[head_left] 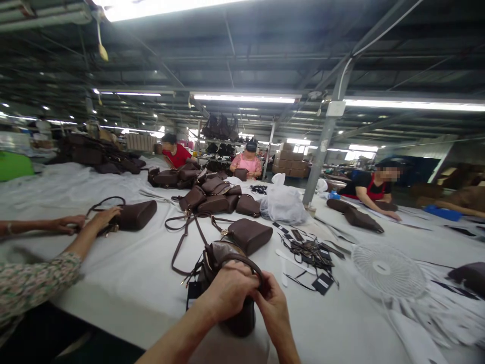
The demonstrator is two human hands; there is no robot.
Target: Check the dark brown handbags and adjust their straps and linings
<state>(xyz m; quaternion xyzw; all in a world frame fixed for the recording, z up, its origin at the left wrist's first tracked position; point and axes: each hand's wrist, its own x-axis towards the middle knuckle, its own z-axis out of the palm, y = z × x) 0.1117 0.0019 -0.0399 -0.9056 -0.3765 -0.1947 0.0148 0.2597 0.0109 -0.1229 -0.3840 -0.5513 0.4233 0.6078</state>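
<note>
A dark brown handbag [217, 255] stands on the white-covered table [125, 258] right in front of me, its long strap [182, 242] trailing to the left. My left hand [229, 290] grips the bag's curved top handle from the left. My right hand [275, 306] pinches the same handle at its right end, fingers closed on it. A black tag [194, 292] hangs at the bag's left side. Another brown bag [250, 234] lies just behind it.
A co-worker's hands [91, 220] at the left rest on a brown bag [134, 215]. Several brown bags [215, 197] are piled mid-table beside a white plastic bag [282, 205]. Black tags and straps [310, 253] lie to my right, then a white fan [388, 270]. Other people work at the far side.
</note>
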